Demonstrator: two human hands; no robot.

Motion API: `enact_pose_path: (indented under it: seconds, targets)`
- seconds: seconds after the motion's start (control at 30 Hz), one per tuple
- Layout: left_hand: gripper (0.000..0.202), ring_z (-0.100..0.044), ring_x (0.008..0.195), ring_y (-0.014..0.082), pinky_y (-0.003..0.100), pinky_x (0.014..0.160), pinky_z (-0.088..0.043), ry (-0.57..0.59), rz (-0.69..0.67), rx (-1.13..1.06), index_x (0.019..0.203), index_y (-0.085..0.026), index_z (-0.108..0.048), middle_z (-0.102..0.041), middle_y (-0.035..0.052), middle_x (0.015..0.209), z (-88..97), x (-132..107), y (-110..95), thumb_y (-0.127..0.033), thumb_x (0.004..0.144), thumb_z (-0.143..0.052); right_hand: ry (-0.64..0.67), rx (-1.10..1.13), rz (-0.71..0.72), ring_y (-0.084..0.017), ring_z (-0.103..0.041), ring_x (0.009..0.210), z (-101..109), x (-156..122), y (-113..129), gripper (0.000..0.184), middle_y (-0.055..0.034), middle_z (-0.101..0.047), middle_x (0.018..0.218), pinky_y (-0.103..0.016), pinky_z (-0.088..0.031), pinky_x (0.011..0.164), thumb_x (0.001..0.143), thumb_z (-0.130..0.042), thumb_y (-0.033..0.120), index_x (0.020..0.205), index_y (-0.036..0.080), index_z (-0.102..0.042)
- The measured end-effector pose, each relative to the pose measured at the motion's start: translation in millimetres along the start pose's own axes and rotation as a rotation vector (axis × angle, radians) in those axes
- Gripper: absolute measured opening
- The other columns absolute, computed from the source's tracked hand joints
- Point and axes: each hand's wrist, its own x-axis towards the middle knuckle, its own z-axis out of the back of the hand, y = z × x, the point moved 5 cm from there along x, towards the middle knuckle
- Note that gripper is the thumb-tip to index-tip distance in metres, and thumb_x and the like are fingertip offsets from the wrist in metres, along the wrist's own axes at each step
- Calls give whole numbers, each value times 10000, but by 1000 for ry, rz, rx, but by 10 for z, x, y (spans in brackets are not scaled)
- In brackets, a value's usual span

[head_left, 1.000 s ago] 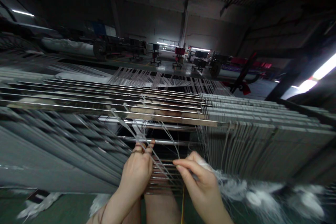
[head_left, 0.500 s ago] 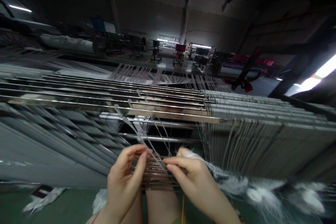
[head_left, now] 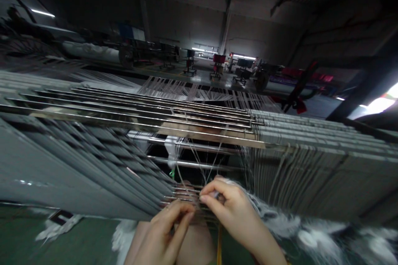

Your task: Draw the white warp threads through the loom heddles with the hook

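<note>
I face a loom frame with rows of thin metal strips hung on long steel bars [head_left: 130,122]. The strips on the left [head_left: 77,161] lean sideways; those on the right [head_left: 311,174] hang packed and upright. In the gap between them, thin white threads [head_left: 199,161] run down to my hands. My left hand [head_left: 169,232] is low at the bottom edge, fingers pinched together near the lower bars. My right hand [head_left: 231,211] pinches threads between thumb and forefinger, touching a bundle of white yarn [head_left: 258,207].
Fluffy white yarn ends [head_left: 314,236] hang along the lower right of the frame. Behind the loom a dim hall holds machines, carts [head_left: 217,64] and a large roll [head_left: 93,51]. Bright light comes in at the far right [head_left: 377,105]. The floor below is green.
My left hand dropped lower and let go of the tilted strips it held up; those strips fell back into the left group. My right hand stayed at the threads.
</note>
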Motion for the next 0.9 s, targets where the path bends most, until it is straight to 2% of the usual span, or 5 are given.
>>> enact_pose_path:
  seconds: [0.17, 0.33, 0.57, 0.7, 0.9]
  targets:
    - [339, -414, 1249, 285, 420, 989, -385, -165, -187, 594, 1200, -180, -537, -560, 96, 1290, 60, -182, 354, -202, 863, -513, -362, 472, 95, -96, -542, 689, 207, -298, -236, 52, 39, -582, 753, -195, -423, 616, 850, -622, 216, 859, 254, -656]
    - [376, -498, 1134, 338, 502, 955, -321, -147, -258, 998, 1162, -144, -611, -644, 129, 1190, -38, -201, 369, -302, 824, -562, -447, 844, 66, -71, -589, 603, 231, -472, -403, 85, 24, -662, 741, -153, -476, 555, 883, -598, 307, 883, 255, -665]
    - [372, -497, 1112, 342, 467, 876, -327, -182, -202, 1001, 1151, -156, -625, -635, 127, 1211, 112, -204, 283, -290, 810, -562, -478, 279, 193, -171, -606, 1057, 117, -386, -168, 196, -27, -703, 994, -300, -463, 904, 905, -519, 127, 996, 258, -632]
    - [365, -531, 1072, 335, 475, 854, -337, -52, -238, 944, 1180, -202, -598, -607, 101, 1260, -106, -226, 248, -221, 821, -533, -437, 27, 266, -190, -587, 1073, 30, -225, -53, 221, -70, -638, 1150, -338, -444, 936, 879, -517, 76, 1007, 211, -635]
    - [227, -595, 965, 228, 339, 806, -470, 58, -118, 40, 867, -182, -605, -687, 80, 977, -397, 119, 53, -64, 776, -434, -537, -239, 341, -216, -601, 1003, 58, -52, 28, 185, -120, -663, 993, -368, -473, 881, 876, -503, 52, 957, 135, -647]
